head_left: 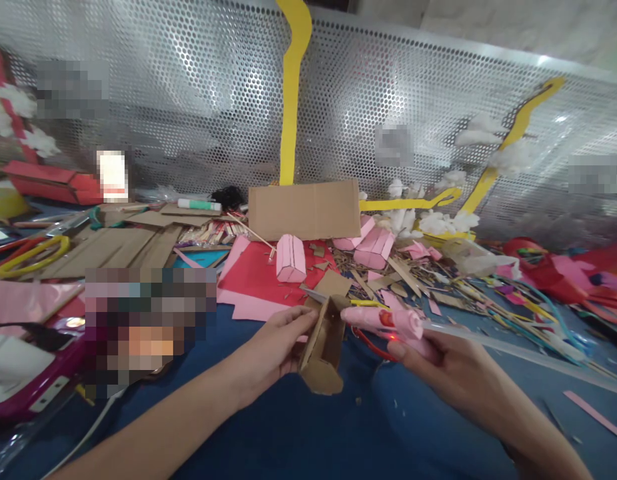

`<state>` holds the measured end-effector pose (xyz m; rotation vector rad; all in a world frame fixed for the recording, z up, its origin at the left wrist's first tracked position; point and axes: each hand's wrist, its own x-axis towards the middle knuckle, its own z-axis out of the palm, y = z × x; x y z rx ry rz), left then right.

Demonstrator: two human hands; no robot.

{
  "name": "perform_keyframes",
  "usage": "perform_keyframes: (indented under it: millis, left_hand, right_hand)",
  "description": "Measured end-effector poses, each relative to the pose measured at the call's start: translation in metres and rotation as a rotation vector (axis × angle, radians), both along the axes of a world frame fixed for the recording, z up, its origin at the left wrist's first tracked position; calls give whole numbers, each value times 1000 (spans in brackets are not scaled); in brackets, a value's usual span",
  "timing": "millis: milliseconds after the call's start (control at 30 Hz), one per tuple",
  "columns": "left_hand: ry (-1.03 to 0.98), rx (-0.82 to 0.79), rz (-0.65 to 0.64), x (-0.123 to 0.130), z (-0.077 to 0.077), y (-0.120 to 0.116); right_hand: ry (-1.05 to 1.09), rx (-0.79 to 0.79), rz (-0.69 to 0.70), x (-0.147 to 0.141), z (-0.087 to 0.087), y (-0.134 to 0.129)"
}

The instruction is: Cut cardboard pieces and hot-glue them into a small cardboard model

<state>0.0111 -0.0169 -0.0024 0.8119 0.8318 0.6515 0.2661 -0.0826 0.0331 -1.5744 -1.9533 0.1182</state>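
Observation:
My left hand is closed round the side of a small open-topped cardboard box, holding it tilted above the blue tabletop. In my right hand is a pink glue gun, its red light lit. The gun's nozzle reaches the rim at the box's far right side; whether it touches cannot be seen. A clear glue stick runs out of the back of the gun to the right. Beyond the box, a finished-looking pink box shape stands on red sheet.
A cardboard panel stands before the perforated metal screen. More pink box shapes lie beside it among cardboard scraps. Scissors with red handles lie behind the gun. At left are a purple power strip and cardboard strips.

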Motion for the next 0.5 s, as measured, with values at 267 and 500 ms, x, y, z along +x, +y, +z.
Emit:
perform_keyframes:
  millis: [267,500]
  left_hand:
    - [-17,3,10,1,-4,0]
    - [-20,0,12,1,-1,-1]
  right_hand:
    - [-131,-18,-2,-3,-6,0]
    - [-209,42,-28,-3,-11,-2]
